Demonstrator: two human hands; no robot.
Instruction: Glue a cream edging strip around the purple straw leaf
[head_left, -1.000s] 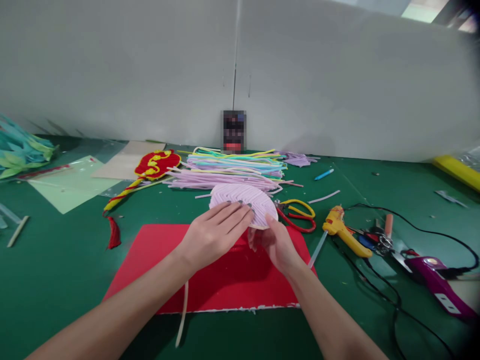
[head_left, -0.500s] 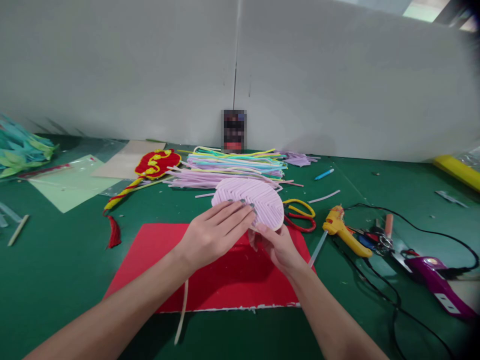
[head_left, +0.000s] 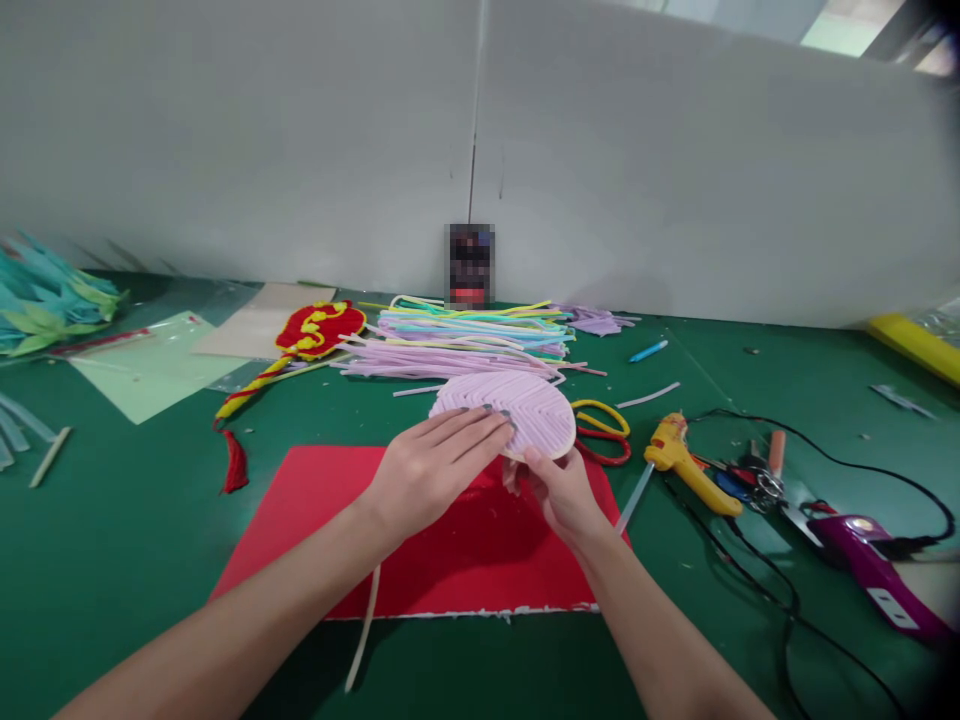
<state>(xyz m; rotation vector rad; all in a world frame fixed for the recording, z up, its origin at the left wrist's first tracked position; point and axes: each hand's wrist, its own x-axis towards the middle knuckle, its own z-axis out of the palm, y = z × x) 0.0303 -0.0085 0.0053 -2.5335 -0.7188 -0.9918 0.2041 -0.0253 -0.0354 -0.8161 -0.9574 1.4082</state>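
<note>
A rounded panel (head_left: 536,405) covered in lilac pipe cleaners laid in a V pattern, with a pale rim, is held above a red board (head_left: 465,575). My left hand (head_left: 439,455) rests across its near left part, fingers stretched out flat on the surface; the thumb is hidden. At the near right edge my right hand (head_left: 559,490) is closed on the panel, thumb on top and fingers curled underneath. A cream pipe cleaner (head_left: 365,635) shows below my left forearm, its upper end hidden. Behind the panel lie several pastel pipe cleaners (head_left: 450,357).
Scissors (head_left: 609,445) with yellow and red handles lie right of the panel. Further right are a yellow glue gun (head_left: 686,460) with a black cord and a purple tool (head_left: 874,570). A red and yellow fan (head_left: 322,328) with a tassel lies at the back left.
The panel has tilted flatter and shifted slightly right and nearer to me. Both hands keep their places on it, and the view has shifted a little.
</note>
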